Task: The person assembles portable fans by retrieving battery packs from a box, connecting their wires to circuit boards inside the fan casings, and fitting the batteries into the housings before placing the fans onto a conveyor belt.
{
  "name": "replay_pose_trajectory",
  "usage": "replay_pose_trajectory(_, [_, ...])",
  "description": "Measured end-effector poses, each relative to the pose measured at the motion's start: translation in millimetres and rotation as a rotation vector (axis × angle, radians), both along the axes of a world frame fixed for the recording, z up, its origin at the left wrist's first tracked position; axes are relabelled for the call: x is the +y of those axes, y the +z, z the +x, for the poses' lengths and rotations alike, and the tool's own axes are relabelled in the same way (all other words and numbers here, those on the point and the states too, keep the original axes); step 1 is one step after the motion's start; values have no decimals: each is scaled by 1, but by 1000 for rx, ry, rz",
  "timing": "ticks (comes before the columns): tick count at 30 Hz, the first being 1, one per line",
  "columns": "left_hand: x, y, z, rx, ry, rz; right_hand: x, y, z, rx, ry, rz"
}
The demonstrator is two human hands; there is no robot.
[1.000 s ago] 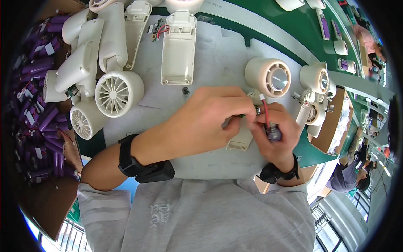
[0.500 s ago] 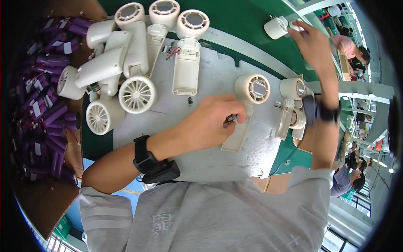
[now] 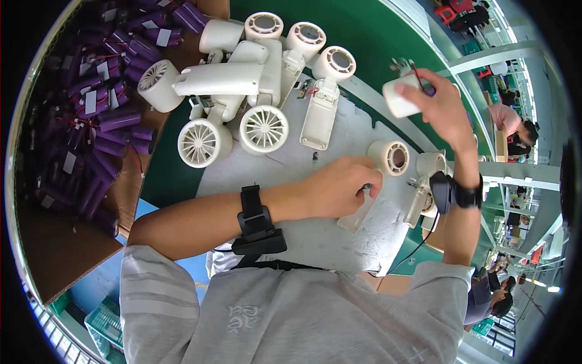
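Observation:
In my right hand (image 3: 445, 112), raised at the far right, is a white cylindrical fan housing (image 3: 402, 102) with small wires or metal parts at its far end. My left hand (image 3: 345, 188) has its fingers curled together over the handle of an opened white handheld fan (image 3: 359, 215). A small dark bit shows between those fingers, too hidden to name. The round head (image 3: 389, 158) of that fan lies just beyond the left knuckles. Another opened handheld fan (image 3: 320, 114), its hollow handle facing up, rests on the mat further left.
White handheld fans (image 3: 221, 79) are piled at the left. Beside them a cardboard box (image 3: 124, 209) holds many purple battery cells (image 3: 121, 118). More fan parts (image 3: 418, 200) lie by my right wrist. A pale foam mat (image 3: 291, 176) covers part of the green bench (image 3: 364, 36). Other people sit at the far right.
My right hand has taken hold of the white housing on the far green surface and lifted it nearer. My left hand stays closed over the fan handle. The whole view has shifted.

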State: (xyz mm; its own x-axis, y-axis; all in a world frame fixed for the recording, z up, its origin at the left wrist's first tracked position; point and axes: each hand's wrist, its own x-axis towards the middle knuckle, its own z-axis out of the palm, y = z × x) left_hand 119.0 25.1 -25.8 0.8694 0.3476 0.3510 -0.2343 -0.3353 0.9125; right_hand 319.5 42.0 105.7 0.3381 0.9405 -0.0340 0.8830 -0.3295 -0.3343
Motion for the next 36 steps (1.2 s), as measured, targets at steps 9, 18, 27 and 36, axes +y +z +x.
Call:
replay_pose_trajectory(9, [-9, 4, -2, 16, -10, 5, -21, -6, -110, 52, 582, 53])
replay_pose_trajectory(18, [-6, -2, 4, 42, 0, -36, -54, -2, -87, 225, 443, 201])
replay_pose_trajectory(27, [-13, -29, 55, 126, 56, -165, -160, -95, -2, 374, -25, 198])
replay_pose_trajectory(36, [-25, -40, 102, 161, 84, -269, -161, -145, 37, 283, 198, 460])
